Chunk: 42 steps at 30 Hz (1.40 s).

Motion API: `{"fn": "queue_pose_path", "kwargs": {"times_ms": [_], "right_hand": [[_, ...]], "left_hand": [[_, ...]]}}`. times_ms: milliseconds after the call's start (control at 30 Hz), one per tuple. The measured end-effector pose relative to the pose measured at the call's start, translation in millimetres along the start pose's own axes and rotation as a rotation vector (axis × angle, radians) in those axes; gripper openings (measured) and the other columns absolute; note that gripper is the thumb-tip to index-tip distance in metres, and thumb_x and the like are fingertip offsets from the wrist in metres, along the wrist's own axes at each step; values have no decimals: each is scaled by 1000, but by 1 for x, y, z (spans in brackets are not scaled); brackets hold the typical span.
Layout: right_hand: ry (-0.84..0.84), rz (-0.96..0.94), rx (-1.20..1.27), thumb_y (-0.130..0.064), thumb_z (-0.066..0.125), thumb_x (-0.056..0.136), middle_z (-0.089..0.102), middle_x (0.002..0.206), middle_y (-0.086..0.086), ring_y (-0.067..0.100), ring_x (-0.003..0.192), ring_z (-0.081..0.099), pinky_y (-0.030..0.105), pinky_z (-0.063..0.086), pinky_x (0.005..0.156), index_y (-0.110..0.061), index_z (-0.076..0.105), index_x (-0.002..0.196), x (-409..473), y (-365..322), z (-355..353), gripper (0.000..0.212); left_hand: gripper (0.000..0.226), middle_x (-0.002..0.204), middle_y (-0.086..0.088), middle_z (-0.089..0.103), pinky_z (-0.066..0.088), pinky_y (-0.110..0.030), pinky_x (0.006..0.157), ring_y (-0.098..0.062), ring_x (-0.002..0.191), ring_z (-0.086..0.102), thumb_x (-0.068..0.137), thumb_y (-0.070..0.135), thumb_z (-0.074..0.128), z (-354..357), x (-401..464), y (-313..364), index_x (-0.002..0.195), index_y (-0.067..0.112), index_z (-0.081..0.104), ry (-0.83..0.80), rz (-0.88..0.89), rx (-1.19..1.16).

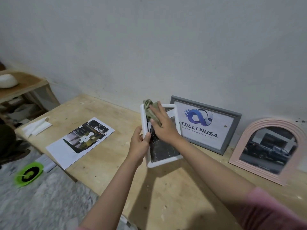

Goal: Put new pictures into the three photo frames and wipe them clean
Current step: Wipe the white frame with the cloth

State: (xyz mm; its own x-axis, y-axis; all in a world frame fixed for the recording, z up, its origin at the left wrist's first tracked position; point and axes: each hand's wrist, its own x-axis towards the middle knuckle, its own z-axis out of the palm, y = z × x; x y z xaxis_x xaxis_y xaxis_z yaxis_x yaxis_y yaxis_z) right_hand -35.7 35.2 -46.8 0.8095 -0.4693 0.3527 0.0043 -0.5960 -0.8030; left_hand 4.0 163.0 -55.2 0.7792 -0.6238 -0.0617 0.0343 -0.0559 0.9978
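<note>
A white photo frame with a dark picture stands tilted above the wooden table. My left hand grips its left edge. My right hand presses an olive-green cloth flat against the frame's glass near the top. A grey frame with a blue logo picture leans on the wall behind. A pink arched frame with a picture of a dark vehicle leans on the wall at the right.
A printed sheet of paper lies on the table's left part, with folded white tissue beyond it. A green round object lies on the grey floor. A wooden shelf with a white object stands at the far left.
</note>
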Motion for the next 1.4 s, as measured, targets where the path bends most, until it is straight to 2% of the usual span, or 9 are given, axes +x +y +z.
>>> {"fn": "queue_pose_path", "kwargs": {"times_ms": [67,200,333,433,700,933,1000,1200,1400], "right_hand": [[-57,-35,35,-16,47,95,7,159,-9,12,146,10,32,15,118,-29,38,143,-6,-1,3,50],[-136,27,142,-4,46,92,28,153,-13,3,141,24,13,20,112,-35,47,136,-16,-4,4,53],[-205,-20,59,0,44,87,38,149,-10,7,138,31,30,25,115,-35,56,128,-27,3,8,55],[-284,-116,-87,7,41,82,37,150,-6,15,136,33,29,22,114,-29,60,125,-34,6,10,59],[-398,-244,-270,6,41,72,45,144,5,23,133,38,37,27,113,-18,66,117,-59,13,9,57],[-518,-309,-472,-25,32,71,42,147,3,30,135,37,63,16,107,-25,65,118,-91,25,-4,57],[-486,-399,-538,-26,33,71,46,144,5,35,126,45,67,29,102,-26,68,113,-98,34,-9,55],[-322,-585,-619,-15,42,72,57,131,14,37,111,56,52,45,90,-21,73,99,-89,41,-28,42],[-126,-437,-694,-13,44,73,63,113,21,38,92,60,48,53,71,-13,74,86,-60,55,-73,33]], "left_hand": [[28,88,-7,69,56,-43,75,-24,80,66,98,12,47,-4,1,0,125,20,46,-63,7,7],[30,76,2,65,51,-23,50,-11,58,65,102,17,40,-5,-4,6,130,28,37,-199,-44,-168],[61,112,-13,62,56,-35,63,-18,84,68,88,62,30,-12,6,-3,135,24,42,-160,-142,-348],[76,104,-7,71,58,-37,66,-21,92,69,84,73,19,-18,12,-6,118,21,61,-101,-270,-424],[54,117,-16,67,57,-40,74,-31,99,68,97,52,36,-22,24,-10,127,11,56,127,-348,-377],[40,91,-11,64,56,-39,66,-27,74,62,101,43,30,-36,35,-7,112,15,55,291,-300,-255],[38,89,-13,61,55,-44,72,-26,73,60,101,43,30,-38,39,-6,108,15,54,302,-289,-247],[32,79,-7,54,53,-44,78,-22,67,54,102,40,32,-37,38,0,85,20,50,370,-316,-307],[35,87,-10,64,57,-45,75,-27,73,61,102,39,33,-48,30,4,109,13,55,314,-279,-179]]}}
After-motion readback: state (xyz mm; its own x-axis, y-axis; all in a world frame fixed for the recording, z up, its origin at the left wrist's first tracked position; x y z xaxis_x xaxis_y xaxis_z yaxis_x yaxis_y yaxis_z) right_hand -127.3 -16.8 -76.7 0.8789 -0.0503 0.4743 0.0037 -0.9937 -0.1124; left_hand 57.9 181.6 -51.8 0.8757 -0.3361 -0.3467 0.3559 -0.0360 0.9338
